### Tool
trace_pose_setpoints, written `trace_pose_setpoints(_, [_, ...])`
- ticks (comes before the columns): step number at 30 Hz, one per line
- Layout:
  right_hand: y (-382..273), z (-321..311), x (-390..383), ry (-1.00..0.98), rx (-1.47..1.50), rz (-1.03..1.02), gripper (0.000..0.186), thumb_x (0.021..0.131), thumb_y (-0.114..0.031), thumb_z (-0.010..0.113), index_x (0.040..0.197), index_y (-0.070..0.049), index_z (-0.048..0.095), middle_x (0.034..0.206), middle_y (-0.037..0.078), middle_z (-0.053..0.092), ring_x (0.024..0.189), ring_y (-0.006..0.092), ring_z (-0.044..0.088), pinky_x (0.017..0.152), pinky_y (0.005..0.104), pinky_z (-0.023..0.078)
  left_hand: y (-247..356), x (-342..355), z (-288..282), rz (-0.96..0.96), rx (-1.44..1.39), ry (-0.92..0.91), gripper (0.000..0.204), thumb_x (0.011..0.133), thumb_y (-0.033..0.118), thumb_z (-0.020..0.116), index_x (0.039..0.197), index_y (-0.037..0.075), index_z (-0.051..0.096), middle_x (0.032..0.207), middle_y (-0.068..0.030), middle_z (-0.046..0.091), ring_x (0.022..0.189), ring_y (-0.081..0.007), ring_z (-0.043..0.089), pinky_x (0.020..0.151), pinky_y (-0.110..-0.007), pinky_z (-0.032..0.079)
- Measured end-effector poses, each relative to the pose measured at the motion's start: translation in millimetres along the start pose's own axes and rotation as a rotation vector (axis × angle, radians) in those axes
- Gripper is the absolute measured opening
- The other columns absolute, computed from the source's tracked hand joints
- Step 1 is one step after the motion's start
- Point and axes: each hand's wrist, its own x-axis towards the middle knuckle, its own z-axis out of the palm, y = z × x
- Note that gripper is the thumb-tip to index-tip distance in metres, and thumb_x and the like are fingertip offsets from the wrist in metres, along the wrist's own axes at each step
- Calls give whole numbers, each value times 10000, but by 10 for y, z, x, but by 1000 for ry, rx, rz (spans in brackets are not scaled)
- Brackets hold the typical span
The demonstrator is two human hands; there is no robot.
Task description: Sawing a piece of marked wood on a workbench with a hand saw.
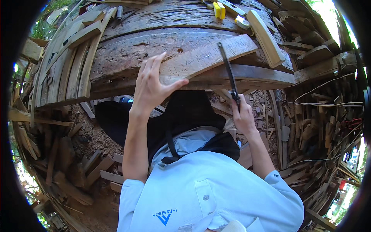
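Observation:
A pale wooden board (206,56) with handwriting on its face lies slantwise over the near edge of a weathered plank bench (127,54). At the board's left end is my left hand (150,79), fingers stretched up and thumb spread along the near edge. My right hand (243,112), closed, grips the lower end of a slim black hacksaw-like tool (227,67). Seen nearly edge-on, the tool reaches away from me across the board's right part. Whether it touches the wood, I cannot tell.
Long wood strips (83,71) lie at the bench's left. A thick wooden block (266,38), a tape measure (242,22) and a yellow object (219,10) sit at the back right. Stacked scrap wood (320,127) and a loose wire (328,103) stand to the right.

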Motion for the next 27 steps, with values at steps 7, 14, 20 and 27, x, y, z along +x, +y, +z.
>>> trace_pose_setpoints(7, [-220,16,363,69,-58,-247,139,1068,-132,634,1121,-21,569,894,265,705,878,502,702,730,541,531,-175,-327,60,-126,-93,44,1029,741,560,947,1511,-2,559,1353,-182,665,1285,-355,593,1137,-475,476])
trace_pose_setpoints(14, [-272,-859,903,248,-250,-123,253,1052,-255,707,1084,-8,668,884,206,752,825,343,759,744,455,563,-325,-370,0,-137,-120,123,983,720,468,981,1526,87,568,1230,-124,670,1154,-306,606,1051,-452,497])
trace_pose_setpoints(20, [-220,-1495,1735,415,-381,-161,371,997,-384,756,1113,-31,748,924,190,784,852,327,780,793,447,591,-615,-364,-294,-164,-64,115,986,720,428,984,1552,133,545,1244,-105,661,1183,-291,585,1085,-456,469])
trace_pose_setpoints(27, [-498,-1106,2237,293,-408,-333,334,1002,-342,768,1112,-28,736,946,163,784,866,315,767,817,431,574,-837,-564,-504,-189,1,199,957,728,515,964,1515,143,566,1242,-114,692,1139,-303,612,1048,-466,469])
